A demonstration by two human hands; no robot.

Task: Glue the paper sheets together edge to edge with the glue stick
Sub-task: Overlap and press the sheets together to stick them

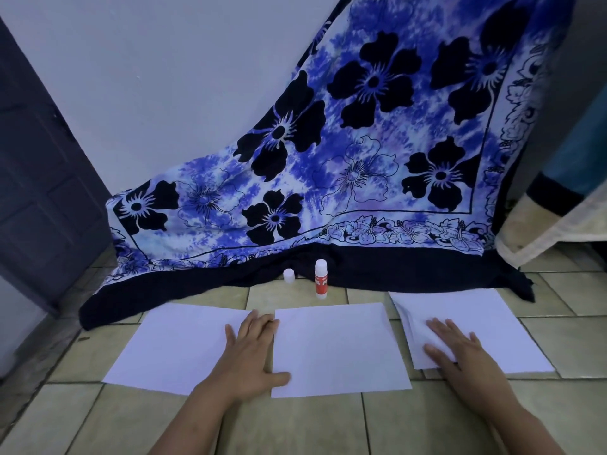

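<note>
Down before a blue flowered cloth [361, 142], your left hand [251, 359] lies flat where the left sheet [177, 349] meets the middle sheet [338, 349]; your right hand [460, 353] rests flat on the right sheets [476, 310]. Beyond, the glue stick [321, 284] stands upright near its cap [289, 276].
</note>
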